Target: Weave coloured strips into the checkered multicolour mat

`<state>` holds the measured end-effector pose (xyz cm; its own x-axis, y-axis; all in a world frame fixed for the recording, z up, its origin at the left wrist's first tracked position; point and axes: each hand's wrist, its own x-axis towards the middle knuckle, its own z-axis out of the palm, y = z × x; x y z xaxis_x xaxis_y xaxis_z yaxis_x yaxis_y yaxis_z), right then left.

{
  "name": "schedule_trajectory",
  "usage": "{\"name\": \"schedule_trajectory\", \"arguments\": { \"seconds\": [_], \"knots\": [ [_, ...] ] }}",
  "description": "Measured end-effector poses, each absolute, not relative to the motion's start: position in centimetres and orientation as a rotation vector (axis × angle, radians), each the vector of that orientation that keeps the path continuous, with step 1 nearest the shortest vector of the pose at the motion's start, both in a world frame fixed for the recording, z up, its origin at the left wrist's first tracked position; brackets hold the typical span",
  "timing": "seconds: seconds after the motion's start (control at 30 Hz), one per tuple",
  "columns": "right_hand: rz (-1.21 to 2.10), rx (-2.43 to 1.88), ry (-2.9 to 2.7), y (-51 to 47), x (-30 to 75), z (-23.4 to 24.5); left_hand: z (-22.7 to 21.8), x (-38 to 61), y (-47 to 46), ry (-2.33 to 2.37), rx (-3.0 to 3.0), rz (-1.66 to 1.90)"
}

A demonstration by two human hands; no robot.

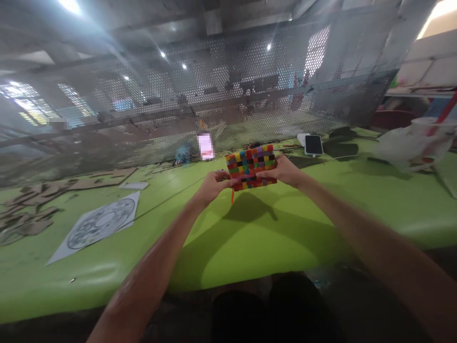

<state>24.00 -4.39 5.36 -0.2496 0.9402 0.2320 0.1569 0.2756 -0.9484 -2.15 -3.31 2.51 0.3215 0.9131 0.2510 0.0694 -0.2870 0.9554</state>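
A multicoloured woven rectangle of flat strips (250, 162) is held up above the green table, its checkered face towards me. My left hand (213, 185) grips its lower left edge between thumb and fingers. At the right edge my right hand (282, 170) pinches it, the thumb lying across the front and the other fingers partly hidden behind. An orange-red strip end (233, 196) hangs below the lower left corner. The weave's shadow falls on the table beneath.
A printed sheet with a round pattern (103, 220) lies left, near brown cardboard pieces (43, 197). A lit phone (205, 146) leans at the back by a perforated metal screen (171, 105). To the right are a dark-screened device (313, 145) and a whitish plastic bag (400, 145).
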Motion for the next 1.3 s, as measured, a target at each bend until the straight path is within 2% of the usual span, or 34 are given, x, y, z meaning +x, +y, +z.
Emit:
{"name": "schedule_trajectory", "arguments": {
  "seconds": [0.67, 0.9, 1.3],
  "knots": [
    [1.068, -1.030, -1.590, -4.5, 23.6, 5.4, 1.5, -1.0, -3.5, 0.913, 1.276, 1.308],
    [0.872, -0.926, -1.470, -2.9, 24.3, 4.9, 1.4, -0.6, -4.2, 0.820, 1.323, 0.964],
    [0.953, -0.901, -1.376, -3.4, 23.2, 4.6, 0.6, 0.2, -4.1, 0.914, 1.439, 1.182]
  ]
}}
